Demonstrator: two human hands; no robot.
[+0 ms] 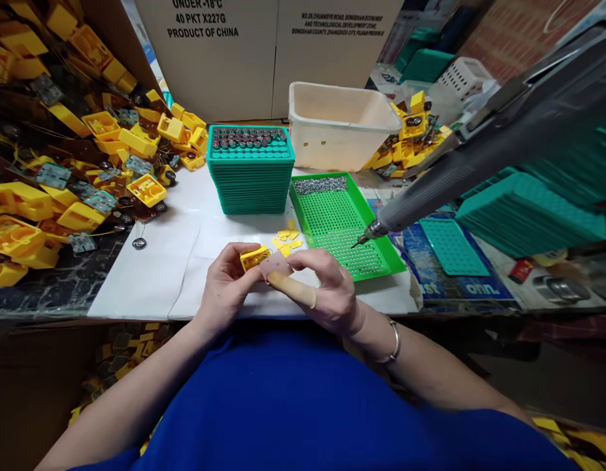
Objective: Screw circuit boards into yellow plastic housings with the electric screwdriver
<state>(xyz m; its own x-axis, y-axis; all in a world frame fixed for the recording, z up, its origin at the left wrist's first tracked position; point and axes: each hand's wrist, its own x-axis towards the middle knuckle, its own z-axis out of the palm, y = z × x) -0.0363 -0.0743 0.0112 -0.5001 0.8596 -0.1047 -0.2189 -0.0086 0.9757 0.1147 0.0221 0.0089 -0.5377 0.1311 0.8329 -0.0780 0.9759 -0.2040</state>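
Left hand (223, 282) holding yellow housing (252, 260); right hand (329, 288) holding pale plate (274, 265) just beside it. Electric screwdriver (430, 176) over green tray (395, 261), right. Teal tray stack (256, 186) far. Yellow housings (33, 203) heaped left.

A brick wall (516, 55) shows at the upper right, beyond the tabletop (70, 291), whose dark, marbled surface is visible at left beside a white covering (140, 281). Light brightens the covering; the space underneath is dim.
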